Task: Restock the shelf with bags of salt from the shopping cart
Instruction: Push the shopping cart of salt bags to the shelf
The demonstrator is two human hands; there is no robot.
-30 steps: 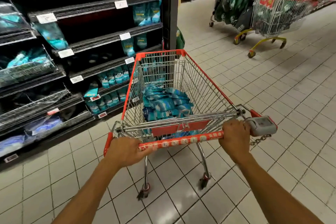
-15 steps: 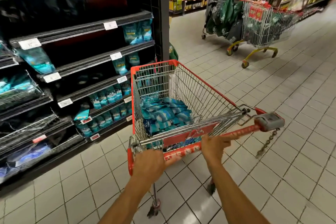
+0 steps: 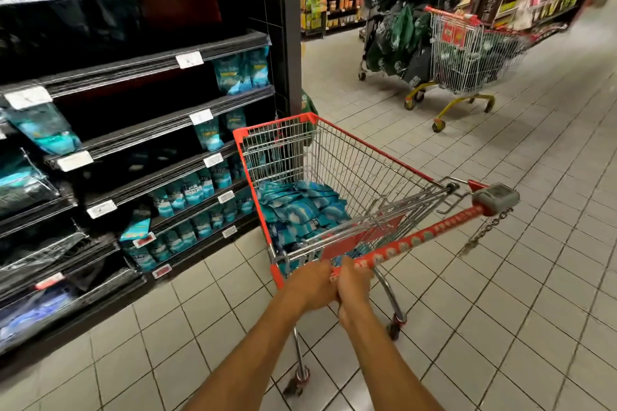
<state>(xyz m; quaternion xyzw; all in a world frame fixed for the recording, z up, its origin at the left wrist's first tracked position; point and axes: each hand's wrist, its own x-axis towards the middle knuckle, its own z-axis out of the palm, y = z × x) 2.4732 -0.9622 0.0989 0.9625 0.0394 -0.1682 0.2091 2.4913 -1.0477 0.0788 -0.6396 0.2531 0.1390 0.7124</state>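
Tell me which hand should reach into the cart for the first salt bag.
Probably the right hand. Both hands grip the handle at its left end, but the left hand sits at the corner nearest the shelf and can steady the cart while the right reaches the bags.

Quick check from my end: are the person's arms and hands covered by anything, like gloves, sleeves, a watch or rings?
Nothing that shows. Both forearms are bare right to the bottom edge of the head view, with no sleeve or cuff in sight. The left hand and right hand wear no gloves, and neither wrist carries a watch or band. No rings are visible, though the fingers are mostly hidden.
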